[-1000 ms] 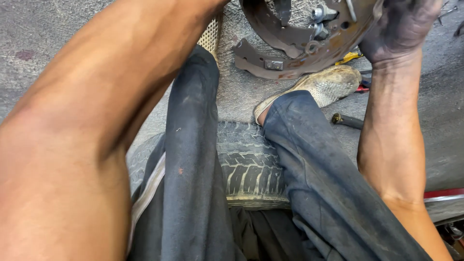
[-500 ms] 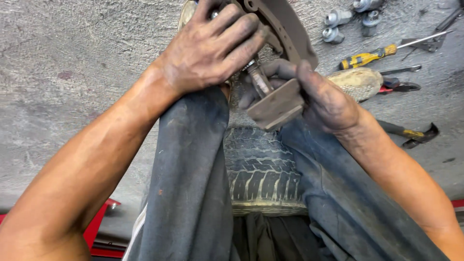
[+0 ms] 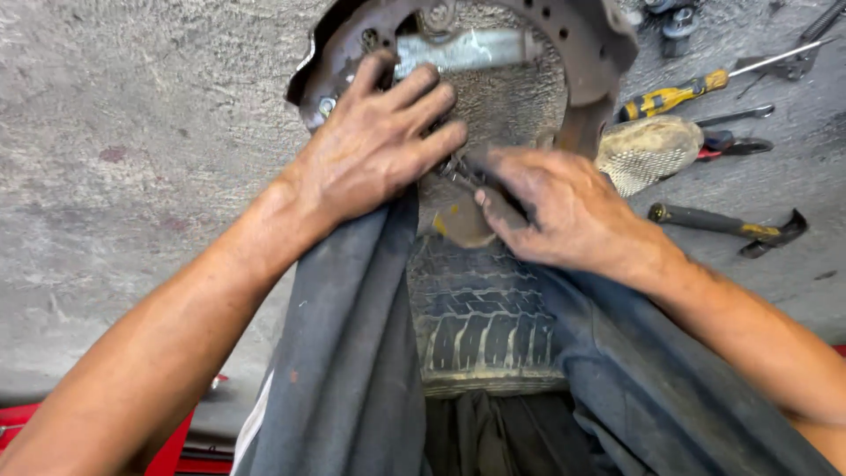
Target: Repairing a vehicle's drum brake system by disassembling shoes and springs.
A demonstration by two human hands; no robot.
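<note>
Left hand (image 3: 379,145) grips the rusty backing plate (image 3: 577,40) above the tyre (image 3: 480,322), right hand (image 3: 560,207) fingers seemingly pinch a small part (image 3: 458,225), which could slip from greasy fingers.

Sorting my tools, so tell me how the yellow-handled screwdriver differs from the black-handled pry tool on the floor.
The yellow-handled screwdriver has a bright, slim, straight shaft; the black-handled pry tool is dark, ending in a hooked tip. The screwdriver lies farther from the right hand, beyond the shoe. Both lie untouched on concrete.
</note>
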